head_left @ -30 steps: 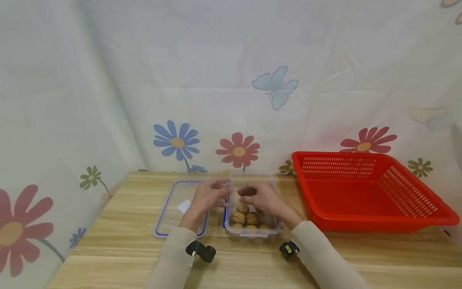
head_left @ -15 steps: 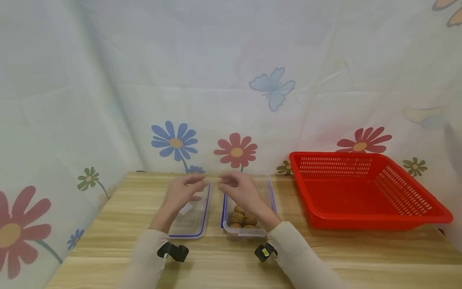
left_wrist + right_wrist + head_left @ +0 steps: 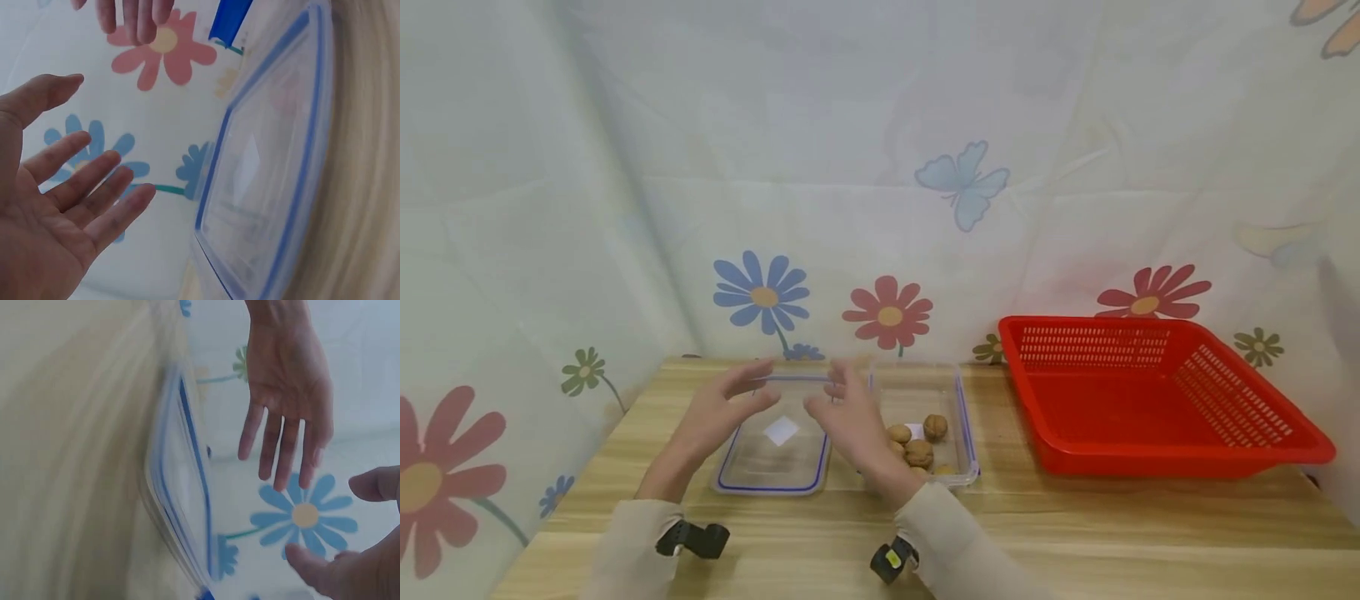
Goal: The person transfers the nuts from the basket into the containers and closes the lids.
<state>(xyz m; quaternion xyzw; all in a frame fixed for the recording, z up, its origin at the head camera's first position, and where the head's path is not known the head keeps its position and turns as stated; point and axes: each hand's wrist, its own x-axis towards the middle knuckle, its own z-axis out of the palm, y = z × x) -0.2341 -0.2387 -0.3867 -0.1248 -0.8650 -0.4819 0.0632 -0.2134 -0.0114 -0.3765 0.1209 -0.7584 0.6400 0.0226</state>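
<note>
Both hands are in the air above a clear plastic lid (image 3: 767, 462) with a blue seal and a white label, lying on the table. My left hand (image 3: 711, 412) is over the lid's left side, fingers spread and apart from it. My right hand (image 3: 853, 421) hovers between the lid and a clear plastic box (image 3: 967, 433), covering part of the box's left side. Several walnuts (image 3: 919, 453) lie in the near half of the box. In the left wrist view, the left palm (image 3: 62, 212) holds nothing. The right wrist view shows the right thumb and fingers (image 3: 306, 565) bare as well.
A large red plastic basket (image 3: 1112, 460) stands to the right of the box on the wood-grain table (image 3: 1120, 529). Behind the table hangs a white curtain (image 3: 820, 167) printed with flowers and a butterfly.
Both hands have moved left from the box to over the lid, the left hand farthest. More of the walnuts and the box's inside now shows. Box and basket stay in place.
</note>
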